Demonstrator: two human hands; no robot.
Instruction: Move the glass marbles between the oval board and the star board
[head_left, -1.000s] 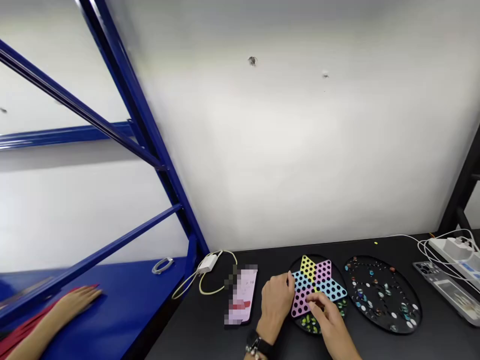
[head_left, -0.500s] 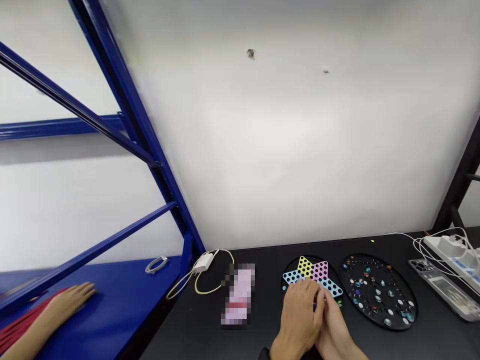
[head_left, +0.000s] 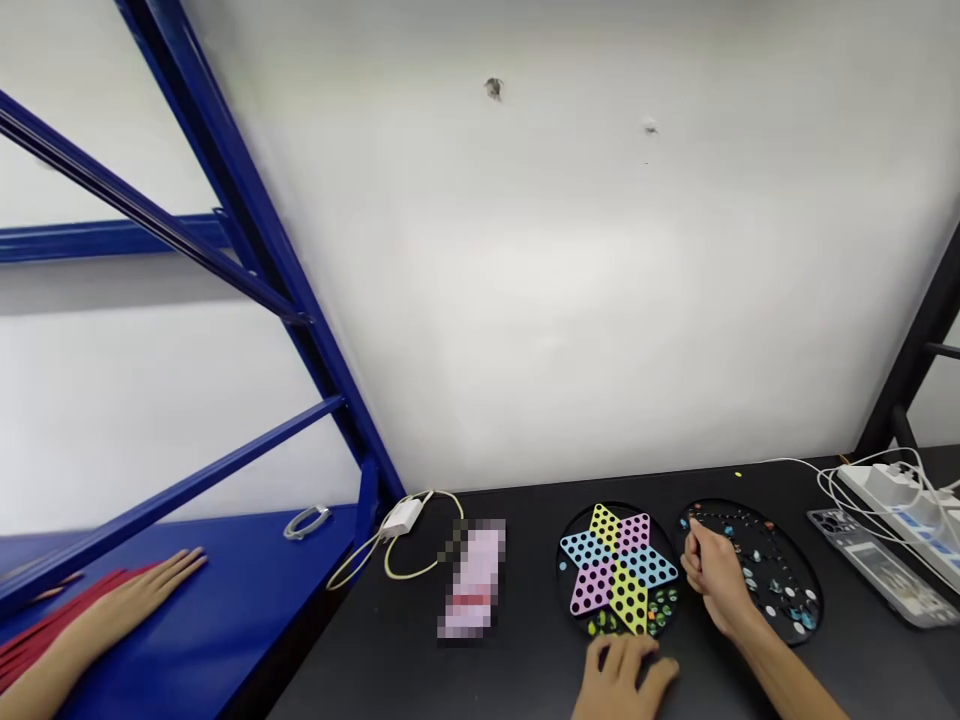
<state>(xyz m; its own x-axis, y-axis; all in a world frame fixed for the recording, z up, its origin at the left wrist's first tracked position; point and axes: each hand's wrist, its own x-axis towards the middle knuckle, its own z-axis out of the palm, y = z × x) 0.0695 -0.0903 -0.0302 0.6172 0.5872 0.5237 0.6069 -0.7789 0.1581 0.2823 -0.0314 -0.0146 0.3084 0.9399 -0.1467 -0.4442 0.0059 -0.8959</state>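
Observation:
A round black board with a six-pointed star in yellow, pink and blue, dotted with holes, lies on the black table; green marbles sit at its lower right. My left hand rests at the board's near edge, fingers apart and holding nothing. To the right, my right hand is over the left side of a round black tray of loose marbles and discs. Its fingers are pinched together near the tray's far left rim; what they hold, if anything, is too small to name.
Left of the board lie a blurred pink item and a white adapter with a cable. A phone and a power strip are at the right. Another person's hand lies on the blue table.
My hands, together over the board before, have separated. The left has moved down to the near edge with fingers spread; the right has moved to the marble tray. The whole star now shows.

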